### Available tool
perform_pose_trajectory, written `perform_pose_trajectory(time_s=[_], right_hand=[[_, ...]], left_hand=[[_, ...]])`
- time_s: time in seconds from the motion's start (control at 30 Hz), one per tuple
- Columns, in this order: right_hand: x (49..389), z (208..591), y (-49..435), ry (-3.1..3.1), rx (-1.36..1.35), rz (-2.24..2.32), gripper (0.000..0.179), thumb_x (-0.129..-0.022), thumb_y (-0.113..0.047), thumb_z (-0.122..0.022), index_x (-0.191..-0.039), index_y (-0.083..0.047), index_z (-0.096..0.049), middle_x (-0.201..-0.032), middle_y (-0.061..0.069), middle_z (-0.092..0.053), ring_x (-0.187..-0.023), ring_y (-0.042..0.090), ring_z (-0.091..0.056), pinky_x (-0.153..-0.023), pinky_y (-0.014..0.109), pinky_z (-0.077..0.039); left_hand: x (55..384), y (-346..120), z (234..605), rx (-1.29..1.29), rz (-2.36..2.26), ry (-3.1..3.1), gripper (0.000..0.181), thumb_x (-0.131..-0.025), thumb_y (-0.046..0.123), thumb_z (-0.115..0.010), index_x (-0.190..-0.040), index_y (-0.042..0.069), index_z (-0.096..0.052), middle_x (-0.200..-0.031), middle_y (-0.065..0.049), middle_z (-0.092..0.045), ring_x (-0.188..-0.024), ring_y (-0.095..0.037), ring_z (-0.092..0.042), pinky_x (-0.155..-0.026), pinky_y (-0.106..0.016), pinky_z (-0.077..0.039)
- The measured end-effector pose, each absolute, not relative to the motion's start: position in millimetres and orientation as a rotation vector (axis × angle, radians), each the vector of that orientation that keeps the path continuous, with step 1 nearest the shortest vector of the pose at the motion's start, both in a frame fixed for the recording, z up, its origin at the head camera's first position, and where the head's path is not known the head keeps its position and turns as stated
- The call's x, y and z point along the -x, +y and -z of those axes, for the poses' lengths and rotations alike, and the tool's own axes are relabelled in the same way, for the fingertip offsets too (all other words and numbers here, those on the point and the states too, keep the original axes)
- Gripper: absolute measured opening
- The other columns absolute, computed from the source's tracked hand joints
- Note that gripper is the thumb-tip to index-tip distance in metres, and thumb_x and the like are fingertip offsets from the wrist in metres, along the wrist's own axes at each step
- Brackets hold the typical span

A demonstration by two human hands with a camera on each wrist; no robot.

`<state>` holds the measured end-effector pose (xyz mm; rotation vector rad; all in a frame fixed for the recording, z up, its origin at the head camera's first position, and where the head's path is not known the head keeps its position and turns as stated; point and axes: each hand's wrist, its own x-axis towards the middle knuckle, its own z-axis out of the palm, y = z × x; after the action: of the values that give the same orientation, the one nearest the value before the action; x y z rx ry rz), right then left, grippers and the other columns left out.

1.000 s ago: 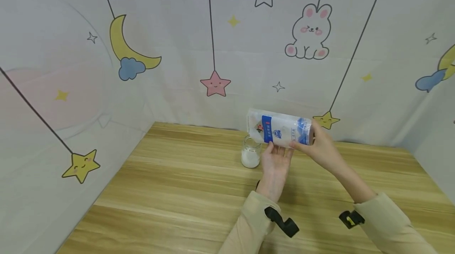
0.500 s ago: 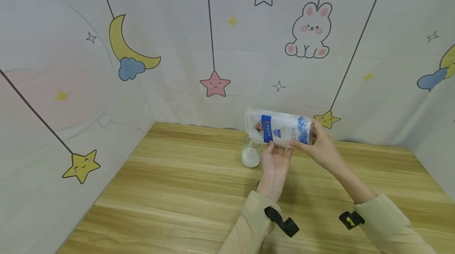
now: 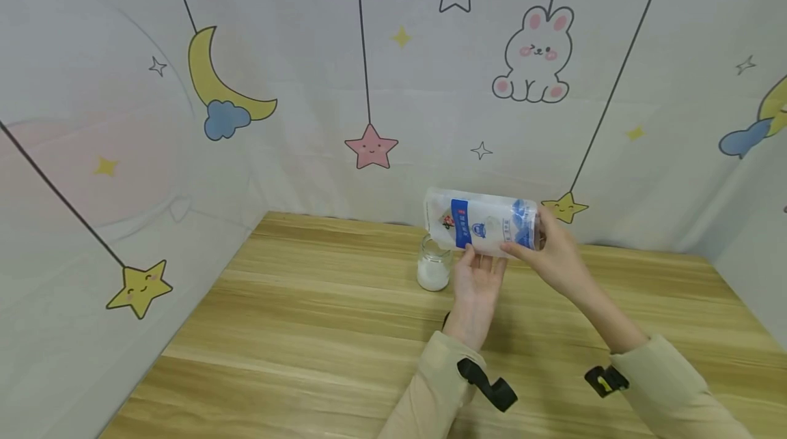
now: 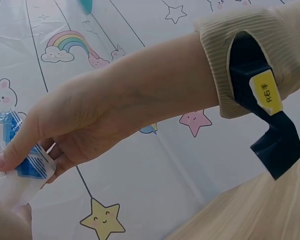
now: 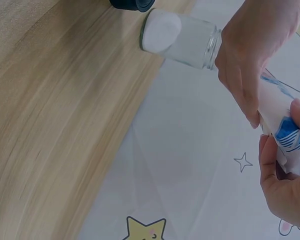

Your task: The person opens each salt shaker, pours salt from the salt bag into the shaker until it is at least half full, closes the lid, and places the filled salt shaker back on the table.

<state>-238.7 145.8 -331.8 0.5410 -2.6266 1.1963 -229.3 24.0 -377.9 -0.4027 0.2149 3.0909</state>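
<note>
A white plastic bag with blue print point(image 3: 492, 222) lies tipped nearly level, its left end right over the mouth of a glass jar point(image 3: 434, 275). White powder point(image 5: 161, 31) fills the jar's lower part; the jar stands upright on the table. My right hand point(image 3: 556, 251) grips the bag's blue-patterned right end, thumb on the near side and fingers behind. From below, my left hand point(image 3: 476, 289) holds the bag's middle, palm up, thumb on its front. In the left wrist view, the right thumb point(image 4: 12, 152) presses the bag's blue end.
The wooden table point(image 3: 295, 330) meets a white cloth backdrop point(image 3: 307, 84) printed with stars, moon and rabbit close behind the jar. Black straps with camera mounts point(image 3: 488, 384) sit on both beige sleeves point(image 3: 673, 377).
Almost nothing differs; both hands keep the bag tipped over the jar, and the bag and right hand have shifted very slightly to the left.
</note>
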Motion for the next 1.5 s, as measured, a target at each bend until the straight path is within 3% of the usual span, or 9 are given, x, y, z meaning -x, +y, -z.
perform_pose_trajectory(time_s=[0.53,1.03,1.5], right_hand=[[238.5,334.7,144.3,-2.567,-0.560,-1.207,0.063,-0.086,-0.019,-0.072,-0.139,-0.006,-0.039,-0.116,0.024,-0.065,-0.094,0.033,-0.067,-0.069,0.015,-0.053],[234.5,335.1,142.3,-2.597,-0.505,-1.195,0.067,-0.087,-0.027,-0.071,-0.140,-0.004,-0.036,-0.118,0.024,-0.063,-0.096,0.034,-0.066,-0.069,0.017,-0.053],[232.7,335.1,138.5,-2.562,-0.525,-1.164,0.062,-0.087,-0.024,-0.072,-0.137,-0.007,-0.041,-0.110,0.021,-0.066,-0.087,0.028,-0.065,-0.065,0.020,-0.053]], left_hand=[[227.1,25.5,376.9,0.385,-3.112,0.171,0.037,-0.104,0.017,-0.033,-0.138,0.004,-0.037,-0.137,-0.012,-0.051,-0.135,-0.026,-0.046,-0.107,-0.044,-0.044],[227.9,23.8,379.3,0.354,-3.100,0.199,0.038,-0.105,0.019,-0.032,-0.139,0.004,-0.037,-0.140,-0.013,-0.050,-0.135,-0.025,-0.045,-0.108,-0.042,-0.043],[226.5,21.7,381.5,0.404,-3.080,0.159,0.035,-0.103,0.019,-0.039,-0.135,0.005,-0.042,-0.134,-0.011,-0.057,-0.131,-0.024,-0.050,-0.107,-0.043,-0.044]])
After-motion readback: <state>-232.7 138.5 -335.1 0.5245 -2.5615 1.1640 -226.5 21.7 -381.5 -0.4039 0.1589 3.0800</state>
